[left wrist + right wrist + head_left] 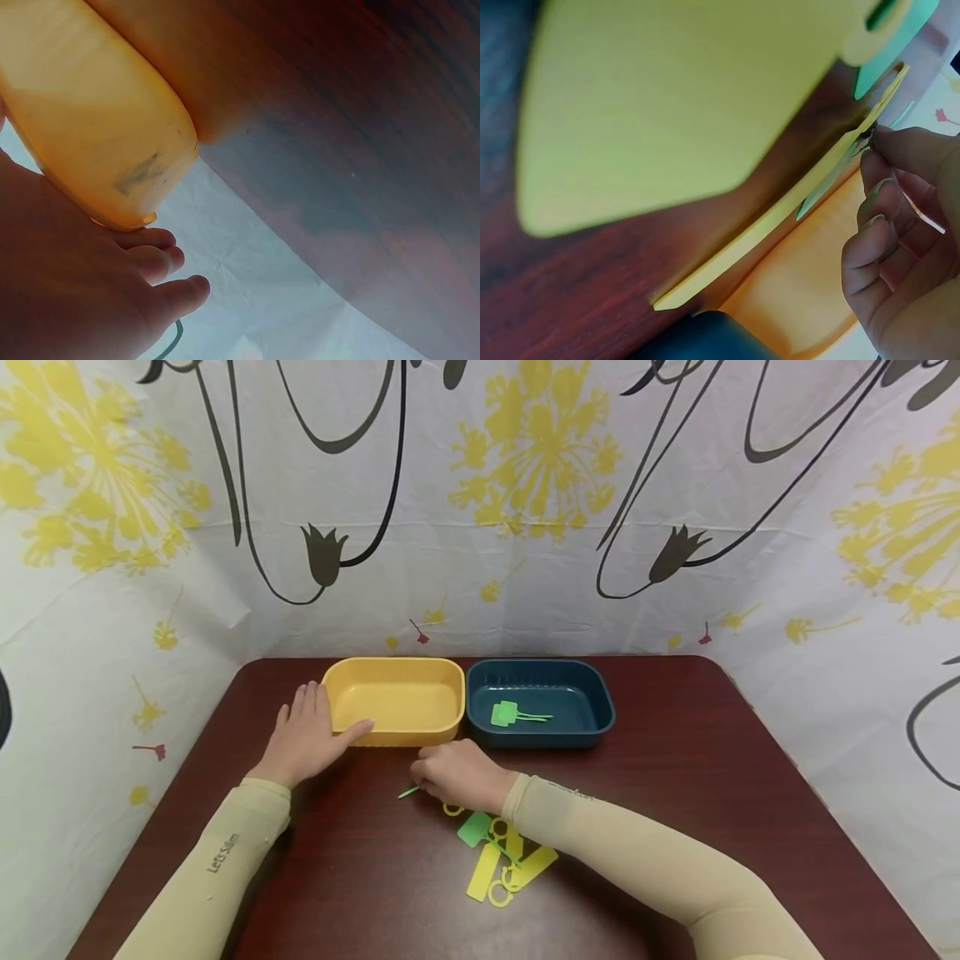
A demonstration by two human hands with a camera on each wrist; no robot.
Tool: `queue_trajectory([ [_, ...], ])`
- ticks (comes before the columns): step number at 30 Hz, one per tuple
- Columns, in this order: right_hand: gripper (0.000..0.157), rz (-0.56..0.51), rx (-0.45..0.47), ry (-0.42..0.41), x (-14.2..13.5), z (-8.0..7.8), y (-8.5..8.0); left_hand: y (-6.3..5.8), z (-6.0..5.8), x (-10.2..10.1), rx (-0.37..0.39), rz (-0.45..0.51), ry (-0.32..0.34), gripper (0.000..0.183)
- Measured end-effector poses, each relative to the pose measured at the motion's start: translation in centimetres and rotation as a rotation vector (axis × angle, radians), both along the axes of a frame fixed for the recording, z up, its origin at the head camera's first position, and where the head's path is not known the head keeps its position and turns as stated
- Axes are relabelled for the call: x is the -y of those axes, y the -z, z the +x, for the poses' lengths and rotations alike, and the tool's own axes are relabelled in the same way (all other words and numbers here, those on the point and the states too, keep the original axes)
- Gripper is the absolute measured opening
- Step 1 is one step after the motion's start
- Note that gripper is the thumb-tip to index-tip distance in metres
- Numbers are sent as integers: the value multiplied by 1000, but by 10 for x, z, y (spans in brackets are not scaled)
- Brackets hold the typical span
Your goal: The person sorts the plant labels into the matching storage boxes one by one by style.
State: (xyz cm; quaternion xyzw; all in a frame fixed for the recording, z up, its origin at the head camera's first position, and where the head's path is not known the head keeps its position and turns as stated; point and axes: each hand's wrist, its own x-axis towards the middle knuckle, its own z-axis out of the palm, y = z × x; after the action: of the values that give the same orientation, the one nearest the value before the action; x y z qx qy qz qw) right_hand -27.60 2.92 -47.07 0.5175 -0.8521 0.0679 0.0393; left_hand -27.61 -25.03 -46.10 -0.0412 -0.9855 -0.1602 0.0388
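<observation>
My left hand (303, 739) rests at the left side of the yellow bin (393, 662), fingers straight along its wall and thumb across the front rim. In the left wrist view the fingertips lie beside the bin's (112, 127) corner. In front of the bins, my right hand (461, 774) pinches a green tag (825, 184) between thumb and index finger. Its thin stem (408, 792) pokes out to the left in the head view. Just nearer lies a loose pile of yellow ring-ended tags (483, 872), with one green tag (475, 829) on it.
To the right of the yellow bin stands a dark blue bin (540, 742), close beside it, with green tags (505, 713) inside. Both sit at the back of the dark red-brown table (360, 893). A patterned cloth (547, 585) hangs behind and on both sides.
</observation>
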Motion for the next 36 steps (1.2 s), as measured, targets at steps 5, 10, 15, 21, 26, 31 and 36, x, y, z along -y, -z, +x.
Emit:
queue_trajectory([
  [5, 6, 13, -1, 5, 0, 0, -1, 0, 0, 0, 7, -2, -3, 125],
  [10, 7, 7, 16, 11, -1, 0, -4, -1, 0, 1, 31, -4, -2, 126],
  [15, 7, -4, 26, 21, -3, 1, -8, -3, 0, 0, 23, 0, 1, 125],
  [21, 7, 11, 60, 46, -5, 5, -12, -3, 2, 0, 24, -2, 7, 124],
  [26, 7, -21, 64, 57, -9, 7, -16, -3, 0, 0, 29, -15, 7, 125],
  [31, 8, -98, 48, 67, -17, 9, -24, -2, -1, 1, 22, -22, 10, 125],
  [36, 5, -133, 30, 88, -25, 13, -29, 0, 0, 2, 37, -2, 12, 126],
])
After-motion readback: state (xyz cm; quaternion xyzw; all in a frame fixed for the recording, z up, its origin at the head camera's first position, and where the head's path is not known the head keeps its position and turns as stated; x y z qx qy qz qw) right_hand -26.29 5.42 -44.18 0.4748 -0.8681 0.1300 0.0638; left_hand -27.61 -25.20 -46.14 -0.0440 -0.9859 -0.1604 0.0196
